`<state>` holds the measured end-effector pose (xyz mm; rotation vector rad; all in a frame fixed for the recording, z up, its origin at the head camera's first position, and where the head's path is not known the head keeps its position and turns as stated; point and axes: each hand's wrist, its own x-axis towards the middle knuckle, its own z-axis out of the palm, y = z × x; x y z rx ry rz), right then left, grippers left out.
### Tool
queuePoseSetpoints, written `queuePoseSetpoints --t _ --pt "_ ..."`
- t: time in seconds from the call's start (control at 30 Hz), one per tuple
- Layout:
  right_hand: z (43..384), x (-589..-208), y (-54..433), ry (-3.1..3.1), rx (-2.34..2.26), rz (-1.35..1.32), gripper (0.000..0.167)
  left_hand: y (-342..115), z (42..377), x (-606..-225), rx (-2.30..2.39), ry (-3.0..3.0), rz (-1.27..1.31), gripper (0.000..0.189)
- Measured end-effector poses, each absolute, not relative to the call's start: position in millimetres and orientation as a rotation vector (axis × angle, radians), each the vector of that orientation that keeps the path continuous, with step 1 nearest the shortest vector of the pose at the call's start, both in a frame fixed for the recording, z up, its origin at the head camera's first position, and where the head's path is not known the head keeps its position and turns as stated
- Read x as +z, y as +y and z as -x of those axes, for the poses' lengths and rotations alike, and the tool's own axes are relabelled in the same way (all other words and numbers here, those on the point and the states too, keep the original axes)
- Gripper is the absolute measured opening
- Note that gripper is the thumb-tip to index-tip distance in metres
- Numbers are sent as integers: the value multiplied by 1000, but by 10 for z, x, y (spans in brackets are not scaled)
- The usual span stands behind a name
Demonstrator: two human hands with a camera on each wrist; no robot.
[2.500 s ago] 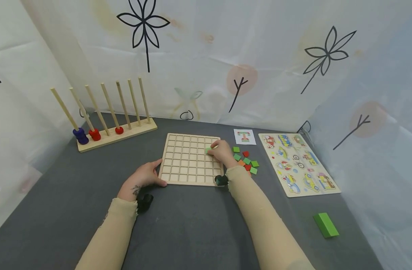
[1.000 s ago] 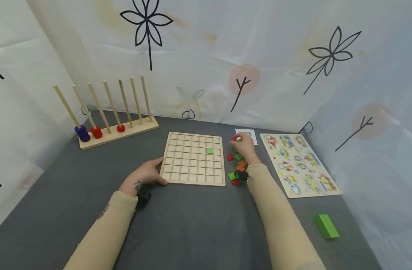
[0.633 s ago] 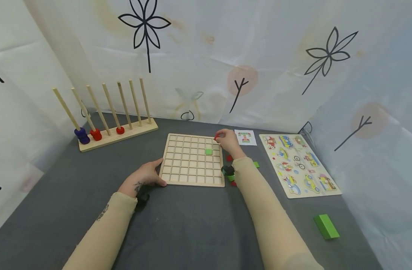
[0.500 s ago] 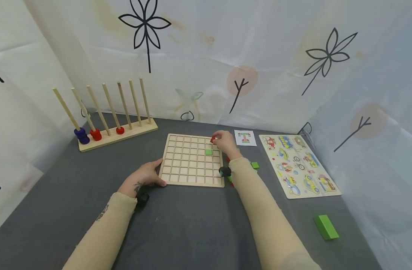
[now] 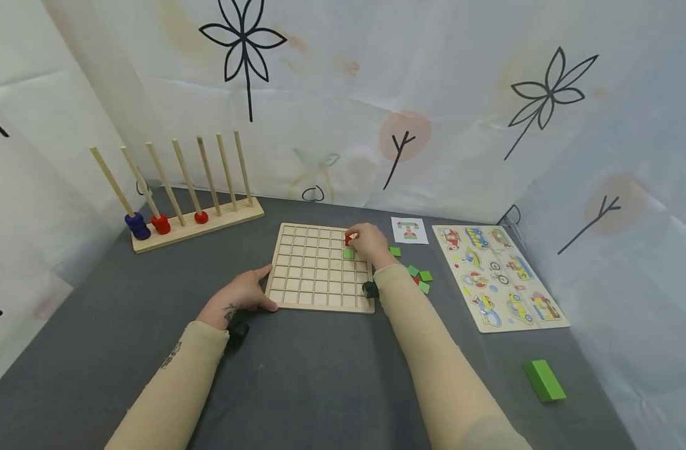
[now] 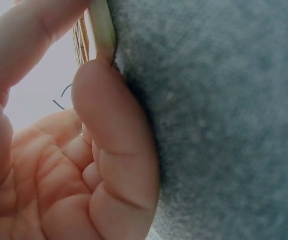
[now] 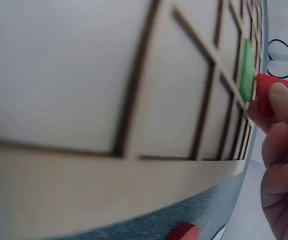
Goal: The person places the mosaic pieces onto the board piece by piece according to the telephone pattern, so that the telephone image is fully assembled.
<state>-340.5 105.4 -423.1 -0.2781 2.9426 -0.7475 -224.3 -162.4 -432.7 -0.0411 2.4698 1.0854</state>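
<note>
Head view — bringing red tile in beside green tile

Moved inward from far rim of grid board, now just beyond green tile. Looks tilted — probably not seated in a cell yet, so placement likely still under way. Pinched between fingers of right hand. Resting left hand at near-left corner, thumb and index spread. On grey counter, right side: loose tiles, pattern card, picture puzzle, green block. Back left: peg rack. Behind: pale cloth with drawn flowers.
</note>
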Motion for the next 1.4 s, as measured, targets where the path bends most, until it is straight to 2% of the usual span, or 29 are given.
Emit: queuePoseSetpoints --t 1.2,1.4 --pt "3402 -4198 914 2926 -570 224 25 -1629 2259 -4332 1049 2472 28 104" --pt "3416 -4214 901 2934 -514 217 21 -1621 2252 -4316 1034 2476 35 104"
